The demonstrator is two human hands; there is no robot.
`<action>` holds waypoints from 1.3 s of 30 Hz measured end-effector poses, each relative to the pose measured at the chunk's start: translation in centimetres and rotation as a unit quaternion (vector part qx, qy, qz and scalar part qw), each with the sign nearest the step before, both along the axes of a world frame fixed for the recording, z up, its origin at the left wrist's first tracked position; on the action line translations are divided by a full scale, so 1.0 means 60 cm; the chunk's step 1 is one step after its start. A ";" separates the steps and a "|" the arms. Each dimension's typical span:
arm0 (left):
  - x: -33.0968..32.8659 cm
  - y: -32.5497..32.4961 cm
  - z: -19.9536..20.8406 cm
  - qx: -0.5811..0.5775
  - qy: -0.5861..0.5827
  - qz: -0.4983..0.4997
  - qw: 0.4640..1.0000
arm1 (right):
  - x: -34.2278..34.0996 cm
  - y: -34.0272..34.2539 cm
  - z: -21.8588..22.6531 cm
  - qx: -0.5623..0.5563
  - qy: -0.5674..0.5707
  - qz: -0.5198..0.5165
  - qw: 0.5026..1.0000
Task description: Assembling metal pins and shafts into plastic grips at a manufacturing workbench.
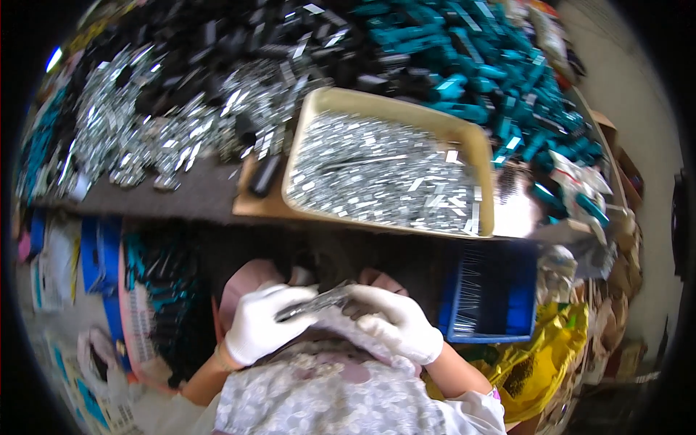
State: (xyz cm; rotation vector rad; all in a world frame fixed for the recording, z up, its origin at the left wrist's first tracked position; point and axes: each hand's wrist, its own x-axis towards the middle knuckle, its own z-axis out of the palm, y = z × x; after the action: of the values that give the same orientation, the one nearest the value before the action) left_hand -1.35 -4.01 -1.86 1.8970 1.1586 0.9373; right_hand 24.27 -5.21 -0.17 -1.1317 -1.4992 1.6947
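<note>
Close in front of my lap, a dark, shiny, elongated piece [313,303] is held between my two white-gloved hands; motion blur hides its exact kind. My left hand [264,325] is closed around its left end, thumb and fingers along it. The curled fingers of my right hand [395,322] grip by its right end, partly covering it. Beyond the hands, a cream tray [391,104] full of small shiny metal parts [377,167] rests at the table's near edge.
Heaps of black parts [196,61], loose metal pieces [163,145] and teal parts [464,54] cover the table. A blue bin [489,337] with thin metal rods stands at right beside a yellow bag [540,362]. At left, a pink crate [134,326] holds black and teal pieces.
</note>
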 end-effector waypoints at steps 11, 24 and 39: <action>0.020 0.014 0.016 -0.024 0.021 -0.010 0.999 | 0.361 0.258 0.116 0.370 -0.413 -0.335 0.762; 0.033 0.006 0.030 -0.024 0.025 0.003 0.999 | 0.354 0.397 0.087 0.135 -0.637 -0.352 0.672; 0.012 0.024 0.030 0.041 -0.022 -0.052 0.998 | 0.104 0.041 0.063 0.039 -0.171 -0.002 0.985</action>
State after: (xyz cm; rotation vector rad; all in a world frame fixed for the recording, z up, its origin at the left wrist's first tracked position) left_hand -0.62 -2.57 -0.05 1.9716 0.9995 0.9791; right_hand 30.53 -2.76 3.60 -1.4365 -1.7493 1.4777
